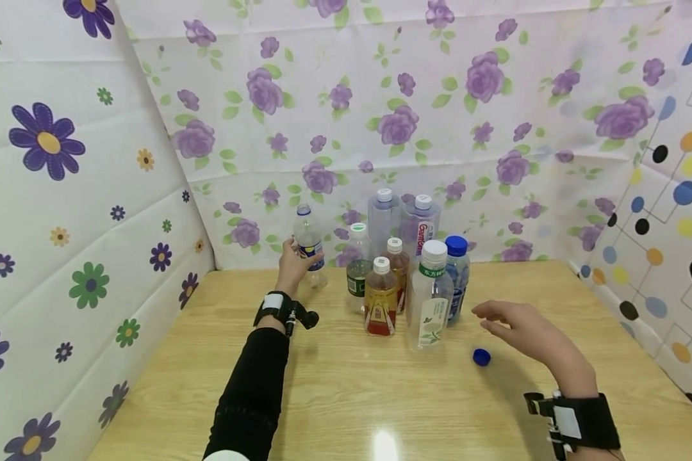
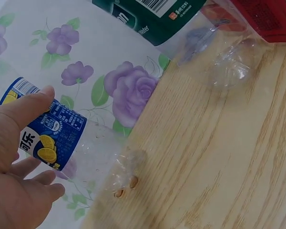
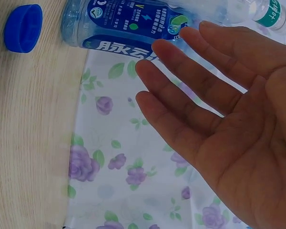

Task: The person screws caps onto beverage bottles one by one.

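Observation:
At the back left of the table, my left hand [image 1: 293,265] holds a clear plastic bottle [image 1: 309,229] with a blue label [image 2: 57,125]. The bottle stands upright, its open neck showing a blue ring. In the left wrist view, the thumb [image 2: 31,107] lies across the label, and the other fingers are on the opposite side. My right hand [image 1: 521,326] hovers over the right side with relaxed, spread fingers and nothing in it. Below it, a loose blue cap [image 1: 481,357] lies on the table. A blue-capped bottle [image 1: 457,278] stands just left of that hand.
Several capped bottles crowd the middle: a large white-capped one [image 1: 430,307], an amber one [image 1: 380,301], a green-labelled one [image 1: 357,275] and a tall clear one [image 1: 420,224]. Flowered cloth [image 1: 352,102] hangs behind the wooden table [image 1: 334,397], with more patterned cloth along both sides.

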Demonstrator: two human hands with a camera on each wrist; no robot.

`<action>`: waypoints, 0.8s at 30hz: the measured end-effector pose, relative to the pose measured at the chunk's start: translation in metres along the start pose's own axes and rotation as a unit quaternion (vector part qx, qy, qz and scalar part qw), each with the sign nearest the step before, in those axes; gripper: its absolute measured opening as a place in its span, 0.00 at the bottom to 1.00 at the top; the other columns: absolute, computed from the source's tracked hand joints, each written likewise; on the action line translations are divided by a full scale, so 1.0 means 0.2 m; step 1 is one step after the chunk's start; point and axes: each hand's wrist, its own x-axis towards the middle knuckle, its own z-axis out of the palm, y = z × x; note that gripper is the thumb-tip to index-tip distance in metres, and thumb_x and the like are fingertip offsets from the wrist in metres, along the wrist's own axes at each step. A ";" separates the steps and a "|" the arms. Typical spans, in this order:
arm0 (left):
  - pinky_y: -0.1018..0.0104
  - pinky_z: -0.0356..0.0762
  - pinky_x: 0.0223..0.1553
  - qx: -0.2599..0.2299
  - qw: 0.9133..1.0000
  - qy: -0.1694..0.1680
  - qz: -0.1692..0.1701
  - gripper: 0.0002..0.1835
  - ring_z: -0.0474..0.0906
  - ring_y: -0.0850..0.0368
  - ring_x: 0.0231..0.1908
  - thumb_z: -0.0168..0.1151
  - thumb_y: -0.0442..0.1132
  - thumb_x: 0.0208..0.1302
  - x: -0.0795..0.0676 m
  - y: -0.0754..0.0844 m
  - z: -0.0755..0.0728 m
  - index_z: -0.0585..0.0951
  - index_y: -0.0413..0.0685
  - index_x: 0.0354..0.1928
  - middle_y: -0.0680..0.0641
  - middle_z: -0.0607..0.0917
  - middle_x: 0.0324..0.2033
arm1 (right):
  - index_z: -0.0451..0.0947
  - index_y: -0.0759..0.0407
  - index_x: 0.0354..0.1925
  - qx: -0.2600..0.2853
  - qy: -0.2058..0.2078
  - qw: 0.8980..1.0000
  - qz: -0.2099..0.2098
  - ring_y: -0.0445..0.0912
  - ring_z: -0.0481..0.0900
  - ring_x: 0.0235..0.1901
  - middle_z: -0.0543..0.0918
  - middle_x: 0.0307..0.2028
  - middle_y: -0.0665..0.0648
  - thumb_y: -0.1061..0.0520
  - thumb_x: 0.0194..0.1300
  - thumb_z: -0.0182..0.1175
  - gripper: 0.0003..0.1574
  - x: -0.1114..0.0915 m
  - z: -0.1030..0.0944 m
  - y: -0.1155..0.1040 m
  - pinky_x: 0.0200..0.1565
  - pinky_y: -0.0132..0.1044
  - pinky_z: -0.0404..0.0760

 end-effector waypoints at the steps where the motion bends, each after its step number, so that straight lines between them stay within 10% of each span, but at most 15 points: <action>1: 0.45 0.65 0.70 -0.001 1.000 0.001 0.002 0.51 0.60 0.41 0.73 0.72 0.44 0.66 0.00 -0.01 0.00 0.48 0.48 0.80 0.37 0.60 0.76 | 0.78 0.59 0.62 0.000 -0.003 1.000 0.000 0.60 0.82 0.53 0.84 0.55 0.63 0.58 0.75 0.59 0.19 0.00 0.00 0.00 0.53 0.58 0.81; 24: 0.43 0.71 0.64 0.047 0.997 0.030 0.054 0.38 0.71 0.39 0.64 0.71 0.43 0.67 -0.02 0.01 -0.03 0.64 0.41 0.72 0.36 0.74 0.63 | 0.79 0.59 0.60 -0.009 -0.007 1.000 -0.014 0.59 0.83 0.51 0.84 0.54 0.62 0.59 0.74 0.60 0.19 0.00 0.01 -0.02 0.52 0.57 0.82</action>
